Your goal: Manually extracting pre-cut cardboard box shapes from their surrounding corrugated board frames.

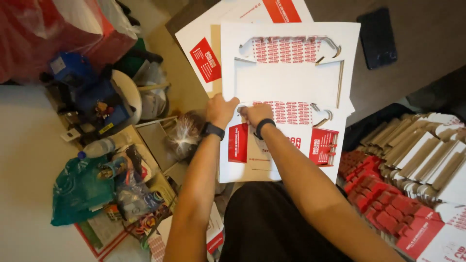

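A white die-cut cardboard sheet (pixel 286 82) with red printed panels lies flat on a stack of similar sheets (pixel 204 43) in front of me. My left hand (pixel 221 109) grips the sheet's near left edge, fingers curled over it. My right hand (pixel 256 114) is closed on the same edge just beside the left one, the two almost touching. Both wrists wear dark bands. A red panel (pixel 238 143) of the sheet shows between my forearms.
Rows of folded white-and-red cardboard pieces (pixel 412 165) are stacked at the right. A dark flat object (pixel 378 39) lies on the floor at upper right. Clutter fills the left: a green bag (pixel 80 191), a plastic bottle (pixel 97 148), blue items (pixel 77 77) and a red bag (pixel 53 29).
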